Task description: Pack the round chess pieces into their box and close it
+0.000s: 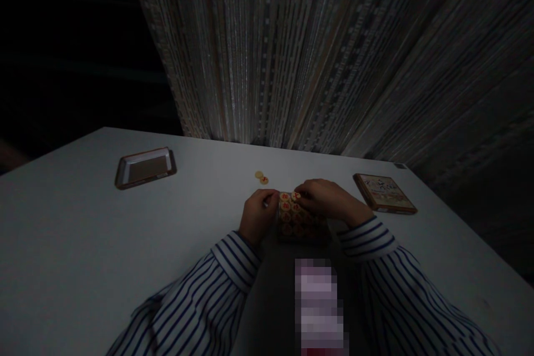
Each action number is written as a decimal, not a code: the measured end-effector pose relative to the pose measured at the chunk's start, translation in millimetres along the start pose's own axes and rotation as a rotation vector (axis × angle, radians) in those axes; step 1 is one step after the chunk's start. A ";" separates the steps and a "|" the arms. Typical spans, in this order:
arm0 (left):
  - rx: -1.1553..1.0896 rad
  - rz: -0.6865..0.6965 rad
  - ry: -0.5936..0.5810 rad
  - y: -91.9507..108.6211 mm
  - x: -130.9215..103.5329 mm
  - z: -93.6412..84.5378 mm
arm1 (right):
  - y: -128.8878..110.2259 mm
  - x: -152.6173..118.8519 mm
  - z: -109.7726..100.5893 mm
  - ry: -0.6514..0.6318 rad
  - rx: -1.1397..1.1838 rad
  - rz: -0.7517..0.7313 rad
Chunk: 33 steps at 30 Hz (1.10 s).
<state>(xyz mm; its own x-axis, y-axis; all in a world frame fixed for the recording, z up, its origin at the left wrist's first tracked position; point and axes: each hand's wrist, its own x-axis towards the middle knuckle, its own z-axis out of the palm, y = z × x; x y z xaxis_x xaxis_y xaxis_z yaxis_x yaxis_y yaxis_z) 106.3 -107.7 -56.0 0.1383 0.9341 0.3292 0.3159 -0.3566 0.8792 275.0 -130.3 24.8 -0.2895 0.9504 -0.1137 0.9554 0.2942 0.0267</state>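
Where the white table (83, 245) meets the person's striped sleeves, a small shallow box (301, 224) of round wooden game discs lies open, and both hands work at its far end; the left hand (257, 217) rests against the box's left edge with its fingers curled together, seemingly nipping something small at the box's far-left corner, though the dim light hides what; the right hand (329, 200) lies across the box's far-right corner, fingers drawn together, the tips pinching or pressing one disc (296, 196) in the row farthest from the person. Inside the box the other discs (287, 214) sit packed in neat rows, pale with red marks on top.

Two loose discs (261, 177) lie just beyond the box, touching or nearly so; far to the left of the box sits an oblong tray (144, 167) with a dark rim; to the right of the box lies a flat printed lid or board (384, 193); behind the table hangs a striped curtain (334, 55).

By the look of them the discs are light, hard and smooth — likely to slip or roll on edge if knocked; each is best taken by its rim between thumb and forefinger, or pressed flat from above to seat it. The box seems thin and light, so a steadying hand at its side makes sense.
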 end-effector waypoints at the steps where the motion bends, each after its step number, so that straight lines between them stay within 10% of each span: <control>1: 0.003 -0.001 -0.002 0.5 0.0 -0.3 | 0.3 0.0 0.2 -0.003 -0.001 -0.005; 33: 0.014 -0.002 -0.012 3.0 -0.4 -2.0 | 6.2 0.4 3.9 -0.003 0.028 -0.032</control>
<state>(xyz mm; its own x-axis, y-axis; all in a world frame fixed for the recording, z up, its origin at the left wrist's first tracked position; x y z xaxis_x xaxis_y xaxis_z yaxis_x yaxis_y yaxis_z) 105.3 -109.1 -52.8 0.1493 0.9345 0.3232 0.3291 -0.3552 0.8750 281.0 -128.5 21.1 -0.3198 0.9403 -0.1166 0.9469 0.3215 -0.0044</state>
